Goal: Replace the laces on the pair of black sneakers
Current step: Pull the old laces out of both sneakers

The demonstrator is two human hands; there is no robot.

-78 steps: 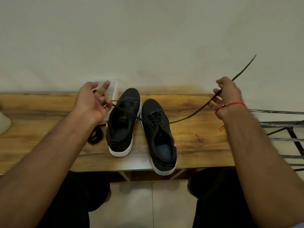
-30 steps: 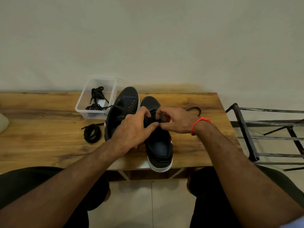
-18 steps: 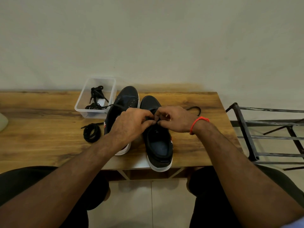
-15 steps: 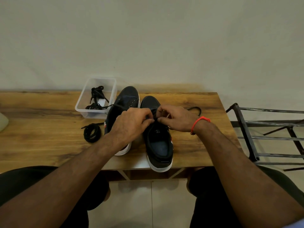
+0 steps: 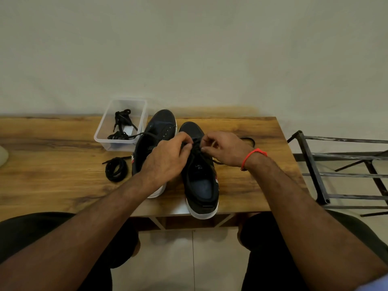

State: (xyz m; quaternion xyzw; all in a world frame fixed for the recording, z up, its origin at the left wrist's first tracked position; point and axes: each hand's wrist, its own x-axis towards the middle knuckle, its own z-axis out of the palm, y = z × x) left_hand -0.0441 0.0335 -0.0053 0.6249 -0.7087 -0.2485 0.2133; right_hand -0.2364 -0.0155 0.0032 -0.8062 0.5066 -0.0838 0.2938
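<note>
Both sneakers sit side by side on the table [image 5: 52,171]. The right sneaker [image 5: 199,181] looks laced most of the way; left hand [image 5: 165,162] and right hand [image 5: 225,149] each pinch its lace [image 5: 196,149] up top, probably tying off. The left sneaker [image 5: 155,133] has barely a row threaded, so roughly half remains.

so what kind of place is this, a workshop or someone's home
Probably a plain room at home, not a workshop: a wood-grain table against a bare off-white wall, a tiled floor, and a dark metal rack beside the table.
</note>
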